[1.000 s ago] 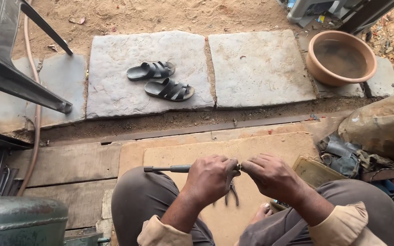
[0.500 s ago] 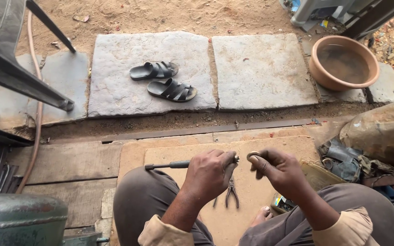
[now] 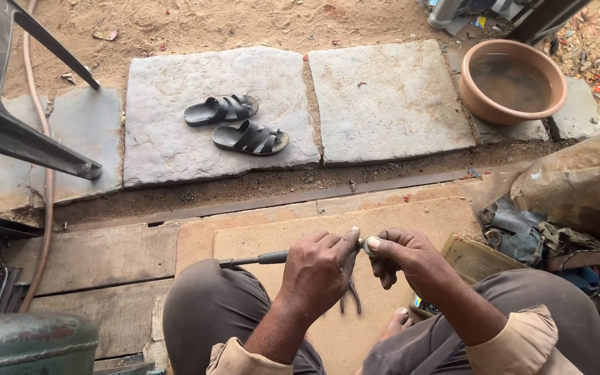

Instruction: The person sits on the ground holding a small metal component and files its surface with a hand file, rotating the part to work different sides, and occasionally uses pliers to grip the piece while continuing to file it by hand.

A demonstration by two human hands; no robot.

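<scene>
I sit with my knees apart over a brown board (image 3: 258,239). My left hand (image 3: 319,269) grips a thin dark-handled tool (image 3: 255,260) whose shaft sticks out to the left. My right hand (image 3: 411,258) pinches a small round metal part (image 3: 369,244) between thumb and fingers, right against the fingertips of the left hand. A pair of pliers (image 3: 351,297) lies on the board just below my hands, partly hidden by the left hand.
Two black sandals (image 3: 236,123) lie on a stone slab (image 3: 175,139) ahead. A clay basin (image 3: 512,80) holding water stands at far right. A brown sack (image 3: 585,182) and clutter sit to my right, a flat tin (image 3: 477,257) by my right knee, a metal frame (image 3: 29,132) at left.
My hands rose slightly and came together again after the right hand had pulled a little away; the small round part now sits at the left hand's fingertips.
</scene>
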